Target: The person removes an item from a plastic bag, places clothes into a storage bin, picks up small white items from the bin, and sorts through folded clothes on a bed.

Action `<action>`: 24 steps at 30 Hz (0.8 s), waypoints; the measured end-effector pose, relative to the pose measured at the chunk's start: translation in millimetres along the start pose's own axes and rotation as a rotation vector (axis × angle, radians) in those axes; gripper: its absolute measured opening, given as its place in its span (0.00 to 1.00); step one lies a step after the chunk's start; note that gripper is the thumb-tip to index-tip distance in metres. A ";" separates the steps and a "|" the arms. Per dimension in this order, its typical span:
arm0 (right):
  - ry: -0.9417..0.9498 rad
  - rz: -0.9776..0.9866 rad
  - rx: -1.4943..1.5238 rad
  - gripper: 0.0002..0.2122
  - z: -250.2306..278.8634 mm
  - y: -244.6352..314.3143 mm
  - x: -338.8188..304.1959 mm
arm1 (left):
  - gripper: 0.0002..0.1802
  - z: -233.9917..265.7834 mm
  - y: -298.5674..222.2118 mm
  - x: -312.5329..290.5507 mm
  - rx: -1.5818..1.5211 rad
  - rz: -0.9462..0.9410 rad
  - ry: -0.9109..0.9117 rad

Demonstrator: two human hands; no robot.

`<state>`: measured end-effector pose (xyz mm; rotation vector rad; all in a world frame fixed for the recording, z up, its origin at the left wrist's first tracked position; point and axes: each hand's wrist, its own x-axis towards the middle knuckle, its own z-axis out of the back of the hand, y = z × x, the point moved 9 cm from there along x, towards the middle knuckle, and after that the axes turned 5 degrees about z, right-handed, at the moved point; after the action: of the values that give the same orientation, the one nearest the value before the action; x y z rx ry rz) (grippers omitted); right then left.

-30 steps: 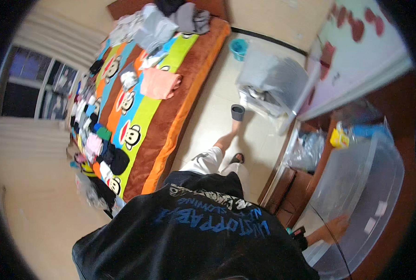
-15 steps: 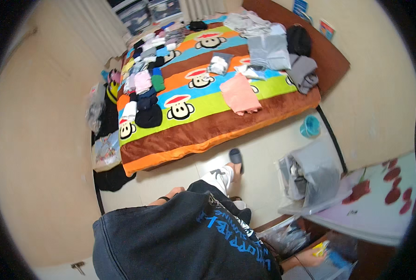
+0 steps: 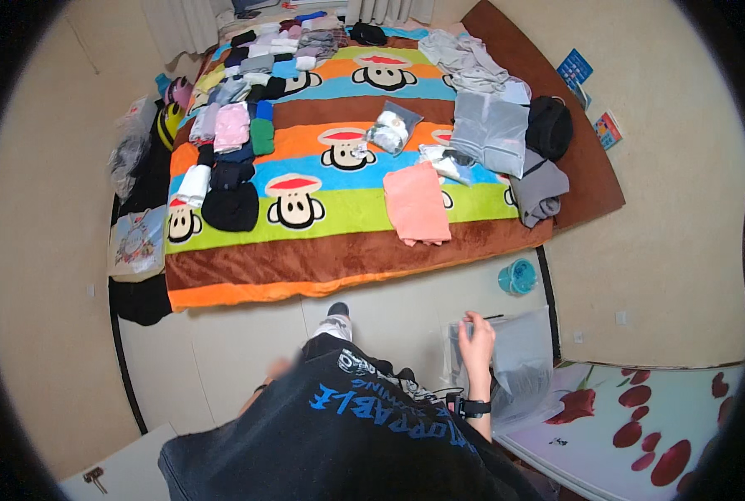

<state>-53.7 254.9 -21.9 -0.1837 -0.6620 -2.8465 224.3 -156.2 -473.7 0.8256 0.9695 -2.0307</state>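
Observation:
My right hand [image 3: 478, 338] is raised in front of my body, over the grey translucent plastic bag [image 3: 523, 355] on the floor. Its fingers are bent together, and a thin dark stick-like end [image 3: 494, 316] juts out beside them; what it belongs to is too small to make out. A black watch sits on that wrist. Motion smears my left hand [image 3: 279, 367] at the left side of my dark shirt, so its fingers cannot be read. Ahead on the bed lie a folded salmon-pink cloth [image 3: 418, 203], a clear bag of white items [image 3: 392, 129] and a grey plastic package [image 3: 489, 131].
The bed [image 3: 347, 271] has a striped monkey-print blanket. Several folded clothes [image 3: 230, 125] line its left side; a black bag [image 3: 548, 127] and grey garment [image 3: 539, 190] lie right. A teal bucket [image 3: 518, 276] stands on the floor. A petal-patterned tabletop [image 3: 623, 426] is at lower right.
My right hand has come up from the open drawer at lower right, away from the yellow item there. My body has turned and stepped, shifting the view; my left hand is now blurred.

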 end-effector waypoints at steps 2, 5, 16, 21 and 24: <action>0.076 0.039 -0.025 0.11 -25.7 22.5 53.9 | 0.18 27.8 -17.8 30.0 -0.059 0.004 -0.055; 0.205 0.050 0.044 0.11 -58.0 31.9 118.9 | 0.15 62.2 -69.3 52.1 -0.112 0.075 -0.067; 0.519 -0.334 0.516 0.15 -238.5 -185.7 340.5 | 0.12 158.7 -378.6 169.4 -0.359 -0.176 -0.107; 0.643 -0.470 0.730 0.24 -367.5 -276.8 472.7 | 0.10 158.7 -499.2 140.8 -0.656 -0.055 -0.095; 0.795 -0.538 0.538 0.35 -459.8 -317.3 541.5 | 0.11 94.1 -467.8 159.1 -0.533 0.045 -0.106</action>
<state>-686.3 230.7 -474.1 1.2915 -1.3503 -2.6624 -263.5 -75.8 -380.9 0.4418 1.3330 -1.6389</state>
